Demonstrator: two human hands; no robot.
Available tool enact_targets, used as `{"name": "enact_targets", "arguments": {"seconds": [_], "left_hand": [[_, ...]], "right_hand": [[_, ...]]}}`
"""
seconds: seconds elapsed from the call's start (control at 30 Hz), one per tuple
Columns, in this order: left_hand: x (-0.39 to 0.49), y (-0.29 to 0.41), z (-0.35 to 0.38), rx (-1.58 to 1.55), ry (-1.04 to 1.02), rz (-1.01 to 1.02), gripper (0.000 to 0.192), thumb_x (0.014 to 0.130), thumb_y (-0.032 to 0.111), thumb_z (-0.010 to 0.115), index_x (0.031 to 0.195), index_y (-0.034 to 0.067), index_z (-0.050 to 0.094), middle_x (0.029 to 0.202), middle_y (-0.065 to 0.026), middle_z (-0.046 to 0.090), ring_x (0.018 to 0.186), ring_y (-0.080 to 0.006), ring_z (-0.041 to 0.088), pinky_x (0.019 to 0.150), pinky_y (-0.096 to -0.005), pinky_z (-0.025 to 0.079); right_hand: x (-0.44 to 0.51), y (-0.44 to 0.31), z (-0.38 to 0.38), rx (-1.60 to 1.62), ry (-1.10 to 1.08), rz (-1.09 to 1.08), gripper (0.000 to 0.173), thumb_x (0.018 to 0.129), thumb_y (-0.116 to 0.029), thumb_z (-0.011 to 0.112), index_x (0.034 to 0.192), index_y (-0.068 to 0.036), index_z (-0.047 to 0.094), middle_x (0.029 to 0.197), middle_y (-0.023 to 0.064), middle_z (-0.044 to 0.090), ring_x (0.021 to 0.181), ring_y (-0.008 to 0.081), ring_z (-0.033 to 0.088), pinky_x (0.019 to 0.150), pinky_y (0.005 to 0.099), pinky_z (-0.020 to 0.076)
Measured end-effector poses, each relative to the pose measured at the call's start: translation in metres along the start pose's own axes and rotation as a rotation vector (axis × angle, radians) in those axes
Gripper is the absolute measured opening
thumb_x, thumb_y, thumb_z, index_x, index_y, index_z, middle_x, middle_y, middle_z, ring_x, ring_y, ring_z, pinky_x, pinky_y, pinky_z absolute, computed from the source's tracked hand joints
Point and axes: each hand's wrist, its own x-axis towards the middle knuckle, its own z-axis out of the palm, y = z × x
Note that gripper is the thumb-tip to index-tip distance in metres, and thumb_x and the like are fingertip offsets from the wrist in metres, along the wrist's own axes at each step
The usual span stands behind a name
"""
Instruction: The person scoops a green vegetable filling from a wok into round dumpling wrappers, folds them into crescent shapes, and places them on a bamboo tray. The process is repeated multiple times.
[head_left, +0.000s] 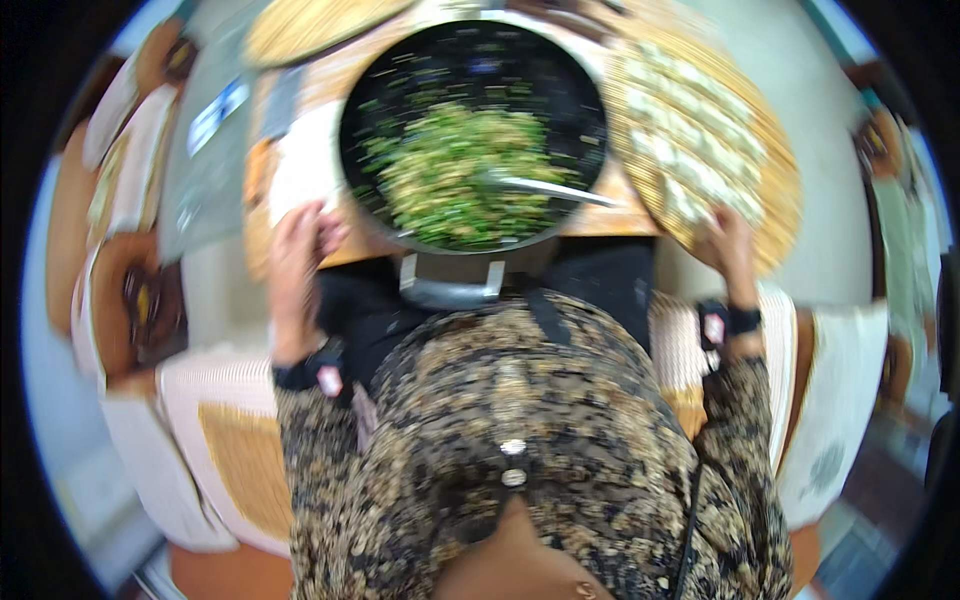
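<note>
A large dark pan (472, 67) holds chopped green filling (465, 172), and a metal utensil (555, 187) rests in it with its handle pointing right. On the right, rows of pale dumplings (690, 120) lie on a round woven tray (780, 187). My right hand (724, 240) is at the tray's near edge, by the nearest dumplings; blur hides whether its fingers hold one. My left hand (300, 232), fingers curled, is left of the pan beside a white patch (304, 161) that looks like flour or dough. Blur also hides whether it holds anything.
Another round woven mat (322, 26) lies at the back left. A grey-bladed tool (283, 101) with an orange-brown handle (259, 169) is on the wooden board's left side. The pan's metal handle (450, 292) juts over the near edge. Cloth-covered chairs (217, 382) stand around.
</note>
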Motion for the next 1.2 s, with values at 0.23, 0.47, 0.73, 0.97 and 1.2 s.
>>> {"name": "enact_targets", "arguments": {"seconds": [0.23, 0.47, 0.73, 0.97, 1.2], "left_hand": [[0.038, -0.033, -0.046, 0.277, 0.21, -0.034, 0.029, 0.092, 0.024, 0.059, 0.108, 0.001, 0.062, 0.091, -0.0055, 0.066, 0.075, -0.0104, 0.061, 0.066, -0.0223, 0.048], [0.095, -0.049, -0.037, 1.004, 0.321, 0.275, 0.029, 0.085, 0.025, 0.061, 0.106, 0.006, 0.067, 0.097, -0.0166, 0.064, 0.093, -0.032, 0.061, 0.082, -0.0399, 0.048], [0.111, -0.038, -0.023, 1.197, 0.36, 0.168, 0.019, 0.085, 0.026, 0.061, 0.094, 0.011, 0.068, 0.102, -0.0133, 0.061, 0.092, -0.0316, 0.061, 0.079, -0.0412, 0.049], [0.116, -0.04, -0.022, 1.135, 0.373, 0.272, 0.015, 0.082, 0.025, 0.063, 0.084, 0.011, 0.065, 0.096, -0.0119, 0.065, 0.091, -0.0296, 0.063, 0.076, -0.0418, 0.05], [0.124, -0.03, -0.023, 1.166, 0.269, 0.034, 0.016, 0.082, 0.022, 0.06, 0.09, 0.009, 0.064, 0.096, -0.0128, 0.066, 0.093, -0.0306, 0.062, 0.076, -0.0419, 0.049]], "right_hand": [[-0.004, -0.019, -0.038, 0.056, -0.005, 0.079, 0.027, 0.087, -0.024, 0.064, 0.1, -0.001, 0.066, 0.085, 0.0126, 0.068, 0.074, 0.0197, 0.066, 0.069, 0.0319, 0.0516], [-0.01, -0.057, -0.048, 0.106, -0.049, 0.012, 0.025, 0.091, -0.017, 0.061, 0.104, 0.005, 0.064, 0.084, 0.0119, 0.067, 0.072, 0.0137, 0.064, 0.064, 0.027, 0.0529], [-0.023, -0.072, -0.057, 0.04, -0.065, 0.037, 0.026, 0.091, -0.02, 0.062, 0.103, 0.003, 0.064, 0.079, 0.0083, 0.066, 0.066, 0.0127, 0.062, 0.061, 0.026, 0.0492], [-0.018, -0.077, -0.056, 0.14, -0.05, -0.013, 0.024, 0.092, -0.017, 0.061, 0.102, 0.004, 0.064, 0.078, 0.0087, 0.065, 0.067, 0.0124, 0.061, 0.062, 0.0256, 0.0495], [-0.019, -0.086, -0.057, 0.133, -0.095, -0.047, 0.022, 0.092, -0.017, 0.061, 0.101, 0.003, 0.065, 0.08, 0.0089, 0.067, 0.069, 0.0121, 0.063, 0.063, 0.0247, 0.0501]]}}
